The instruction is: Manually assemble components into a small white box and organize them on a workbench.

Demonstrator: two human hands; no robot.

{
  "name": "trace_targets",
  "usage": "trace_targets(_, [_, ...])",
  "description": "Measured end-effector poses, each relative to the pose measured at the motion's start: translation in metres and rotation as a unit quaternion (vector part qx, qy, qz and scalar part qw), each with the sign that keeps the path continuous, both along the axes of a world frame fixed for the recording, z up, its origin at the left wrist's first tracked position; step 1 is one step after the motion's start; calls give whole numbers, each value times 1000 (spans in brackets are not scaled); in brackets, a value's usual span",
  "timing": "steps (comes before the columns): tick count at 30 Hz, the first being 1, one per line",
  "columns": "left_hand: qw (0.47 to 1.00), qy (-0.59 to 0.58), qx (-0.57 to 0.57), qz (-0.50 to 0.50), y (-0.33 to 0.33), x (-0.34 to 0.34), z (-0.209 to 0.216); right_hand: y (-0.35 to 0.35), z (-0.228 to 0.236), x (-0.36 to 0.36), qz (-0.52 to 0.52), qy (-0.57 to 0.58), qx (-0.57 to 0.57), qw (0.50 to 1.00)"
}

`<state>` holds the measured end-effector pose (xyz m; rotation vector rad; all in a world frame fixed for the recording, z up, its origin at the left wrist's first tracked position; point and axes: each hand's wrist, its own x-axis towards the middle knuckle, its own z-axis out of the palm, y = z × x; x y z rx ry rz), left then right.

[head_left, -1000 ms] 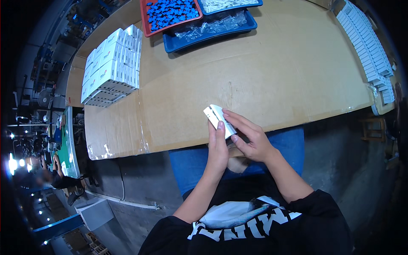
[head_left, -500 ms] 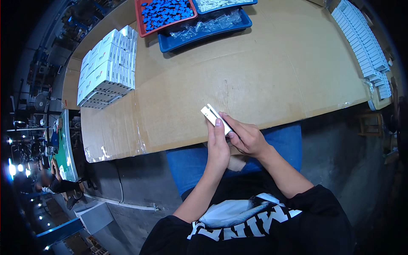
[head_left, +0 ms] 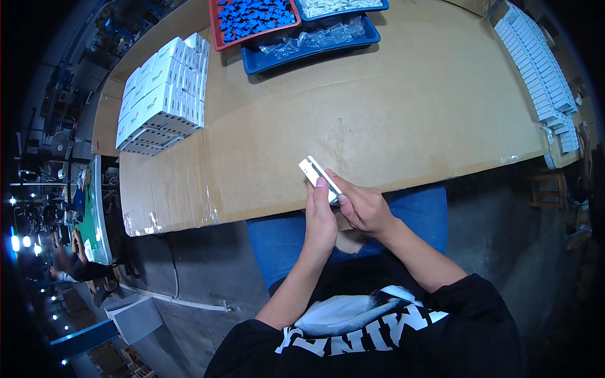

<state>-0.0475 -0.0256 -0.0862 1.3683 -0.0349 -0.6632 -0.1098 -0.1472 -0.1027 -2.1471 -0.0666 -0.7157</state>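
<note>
While both hands pinch small white box at near worktop edge, left hand steadies, right hand (thumb on top) works flap squarely.

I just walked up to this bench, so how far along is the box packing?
Looks done: a stack of white boxes at the table's left. In hand: the left hand and right hand hold one small white box over the near edge. Seemingly left: a row of boxes at right, blue parts in the red tray.
</note>
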Motion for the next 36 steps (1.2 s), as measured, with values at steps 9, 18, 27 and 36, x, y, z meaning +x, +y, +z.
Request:
trace_targets(9, [995, -44, -60, -68, 9, 28, 23, -9, 13, 5, 35, 83, 330, 940])
trace_targets(18, [942, -284, -5, -180, 7, 31, 15, -17, 43, 0, 55, 223, 543, 808])
trace_targets(27, [989, -120, -57, -60, -11, 14, 13, 9, 26, 2, 17, 102, 350, 931])
trace_targets(36, [979, -142, -147, -7, -17, 7, 15, 26, 32, 1, -37, 47, 249, 967])
